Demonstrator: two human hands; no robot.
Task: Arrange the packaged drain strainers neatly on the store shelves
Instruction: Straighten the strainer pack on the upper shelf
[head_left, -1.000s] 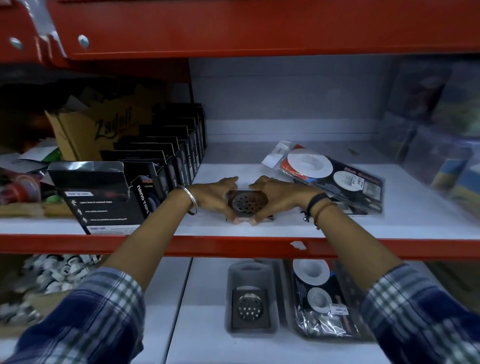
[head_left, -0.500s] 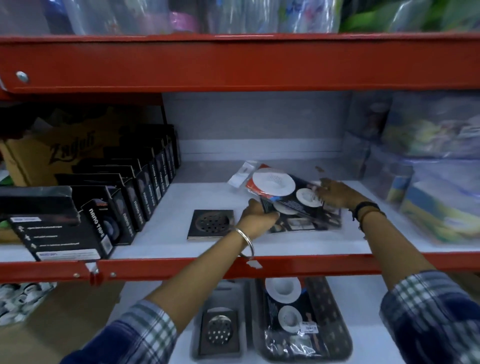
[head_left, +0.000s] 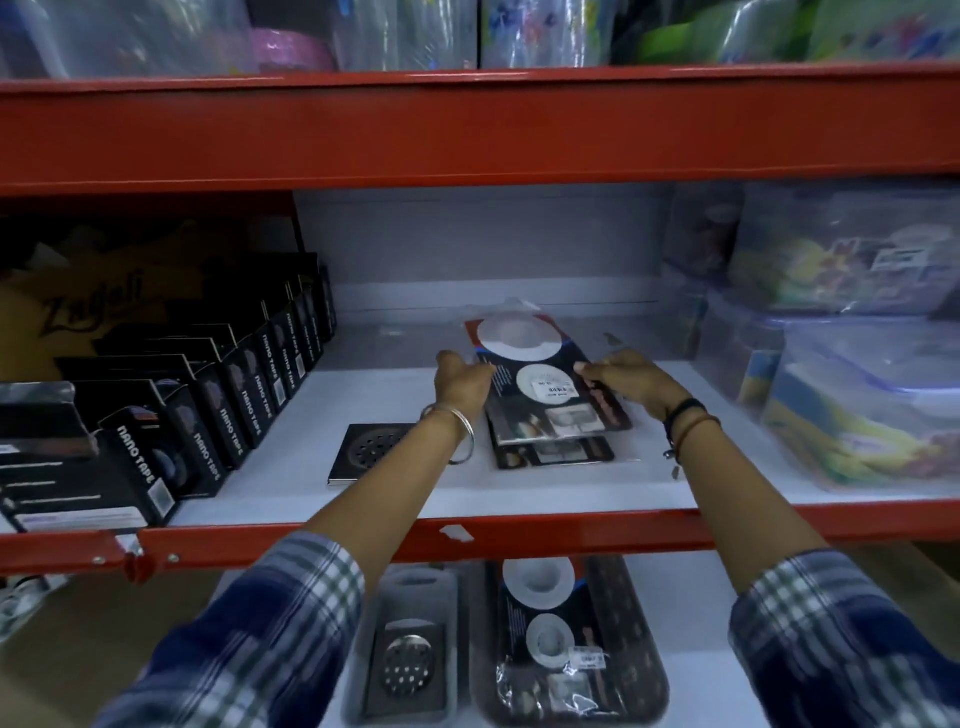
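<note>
Plastic-sleeved strainer packs (head_left: 550, 400), pinched by both hands (head_left: 464, 376) (head_left: 626, 382), may slide askew: slick sleeves, loose stack.

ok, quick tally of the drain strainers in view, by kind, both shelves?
Square metal grates: 2, the bare grate on the middle shelf and the trayed grate in the grey tray below.
Bagged round-strainer packs: 3 visible, the top pack between left hand and right hand, the second pack under it, and the lower pack.
Total: 5; stacks may hide more.
</note>
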